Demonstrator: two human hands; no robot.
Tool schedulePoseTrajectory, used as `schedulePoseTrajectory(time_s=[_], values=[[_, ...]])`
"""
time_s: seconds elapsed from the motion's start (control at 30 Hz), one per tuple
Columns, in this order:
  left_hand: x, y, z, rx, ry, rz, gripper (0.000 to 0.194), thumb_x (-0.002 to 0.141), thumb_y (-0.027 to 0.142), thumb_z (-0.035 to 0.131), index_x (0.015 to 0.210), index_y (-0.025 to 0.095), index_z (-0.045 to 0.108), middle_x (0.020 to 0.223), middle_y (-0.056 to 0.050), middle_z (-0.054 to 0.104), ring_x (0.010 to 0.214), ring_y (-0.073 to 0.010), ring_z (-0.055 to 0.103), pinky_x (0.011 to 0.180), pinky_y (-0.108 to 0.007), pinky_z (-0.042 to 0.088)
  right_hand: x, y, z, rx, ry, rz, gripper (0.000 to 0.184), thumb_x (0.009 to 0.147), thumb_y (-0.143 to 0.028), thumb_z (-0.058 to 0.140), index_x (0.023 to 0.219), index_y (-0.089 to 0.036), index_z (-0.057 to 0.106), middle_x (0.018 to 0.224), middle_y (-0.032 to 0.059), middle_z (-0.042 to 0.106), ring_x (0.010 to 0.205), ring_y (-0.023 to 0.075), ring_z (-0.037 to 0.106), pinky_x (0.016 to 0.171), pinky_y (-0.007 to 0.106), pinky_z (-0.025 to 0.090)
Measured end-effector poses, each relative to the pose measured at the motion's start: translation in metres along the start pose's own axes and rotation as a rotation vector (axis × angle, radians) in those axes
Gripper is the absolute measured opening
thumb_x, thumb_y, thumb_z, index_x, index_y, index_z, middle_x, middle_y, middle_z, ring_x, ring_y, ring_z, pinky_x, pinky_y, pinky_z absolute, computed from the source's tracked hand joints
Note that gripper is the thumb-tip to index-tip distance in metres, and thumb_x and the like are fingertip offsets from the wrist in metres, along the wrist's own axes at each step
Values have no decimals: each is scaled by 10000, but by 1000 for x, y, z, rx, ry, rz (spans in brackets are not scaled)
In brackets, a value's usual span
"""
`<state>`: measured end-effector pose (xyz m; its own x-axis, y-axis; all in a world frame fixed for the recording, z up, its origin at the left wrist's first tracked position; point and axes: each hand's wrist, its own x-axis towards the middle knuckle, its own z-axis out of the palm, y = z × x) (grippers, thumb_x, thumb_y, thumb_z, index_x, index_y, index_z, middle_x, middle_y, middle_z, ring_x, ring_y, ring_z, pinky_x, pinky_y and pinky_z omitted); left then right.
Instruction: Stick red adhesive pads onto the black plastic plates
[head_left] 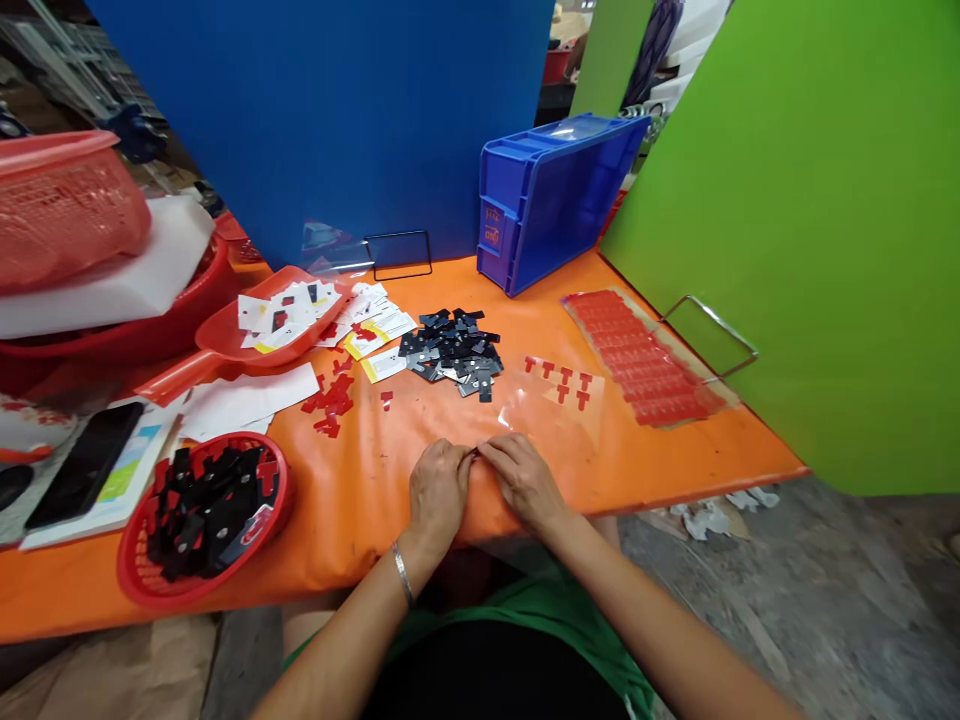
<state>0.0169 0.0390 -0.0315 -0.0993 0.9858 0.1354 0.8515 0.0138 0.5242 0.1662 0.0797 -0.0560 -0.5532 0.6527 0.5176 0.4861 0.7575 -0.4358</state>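
My left hand (437, 492) and my right hand (523, 482) meet near the table's front edge, fingers closed in a pinch. Between the fingertips a small dark piece (474, 452) shows; the fingers cover most of it. Beyond my hands lies a heap of flat black pieces (454, 350), some with shiny faces. Just ahead of my right hand, a clear sheet (517, 410) carries several red T-shaped stickers (564, 376). Left of the heap are loose red T-shaped pieces (330, 400), with a single one (386, 400) lying apart.
On the left, a red basket (281, 500) holds black and red pieces, near a phone (86, 465). A red scoop (214, 340) bears printed cards. A blue crate (499, 215) stands at the back. Right lies a sheet of red stickers (645, 355), beside a green panel (825, 250).
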Motion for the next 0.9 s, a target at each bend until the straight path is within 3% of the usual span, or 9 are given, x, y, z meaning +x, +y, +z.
schedulePoseTrajectory(time_s=[0.17, 0.27, 0.33, 0.4, 0.5, 0.6, 0.77, 0.9], values=[[1, -3, 1, -44, -8, 11, 225, 875, 228, 472, 909, 166, 685, 769, -64, 610, 751, -186, 567, 698, -291, 422, 4, 2, -3, 104, -11, 78, 297, 886, -129, 414, 1125, -199, 576, 1004, 98, 622, 923, 210, 542, 801, 375, 488], [7, -3, -3, -145, -8, -39, 202, 855, 243, 497, 903, 167, 679, 811, -70, 636, 785, -197, 591, 715, -302, 432, 12, 28, -18, 162, 120, 313, 235, 859, -179, 465, 1068, -181, 572, 952, 89, 624, 866, 197, 568, 758, 340, 488], [14, 0, -5, -274, -9, -107, 179, 840, 254, 512, 886, 172, 665, 837, -64, 652, 794, -195, 603, 724, -305, 443, 19, 53, -33, 72, 242, 514, 157, 824, -186, 481, 930, -164, 595, 851, 81, 612, 790, 198, 568, 716, 330, 476], [25, 6, -3, -461, -43, -174, 153, 831, 268, 521, 849, 170, 636, 811, -51, 658, 772, -184, 612, 718, -301, 459, 24, 79, -47, -70, 265, 624, 116, 779, -158, 480, 772, -163, 595, 811, 82, 591, 782, 204, 557, 738, 334, 452], [47, 20, 9, -864, -150, -280, 115, 833, 260, 513, 828, 158, 565, 758, -43, 647, 709, -157, 624, 678, -286, 495, 31, 104, -60, -187, 138, 744, 123, 746, -134, 475, 707, -161, 588, 821, 82, 580, 800, 198, 551, 759, 309, 425], [72, 40, 26, -1152, -225, -408, 68, 834, 214, 518, 824, 147, 515, 748, -46, 637, 610, -117, 613, 609, -263, 512, 35, 114, -62, -217, 33, 817, 98, 728, -147, 502, 718, -154, 600, 845, 79, 579, 773, 185, 550, 725, 284, 410], [109, 73, 48, -1253, -270, -470, 113, 824, 176, 549, 732, 134, 500, 641, -19, 587, 481, -65, 537, 483, -180, 455, 40, 120, -61, -211, -32, 843, 104, 710, -130, 509, 716, -149, 611, 786, 57, 585, 669, 153, 535, 614, 242, 377], [128, 90, 64, -1308, -297, -444, 151, 832, 128, 519, 682, 129, 500, 586, -1, 548, 457, -51, 503, 474, -164, 428, 40, 116, -61, -243, -33, 846, 161, 725, -149, 520, 844, -125, 626, 888, 98, 579, 727, 168, 537, 642, 252, 374]])
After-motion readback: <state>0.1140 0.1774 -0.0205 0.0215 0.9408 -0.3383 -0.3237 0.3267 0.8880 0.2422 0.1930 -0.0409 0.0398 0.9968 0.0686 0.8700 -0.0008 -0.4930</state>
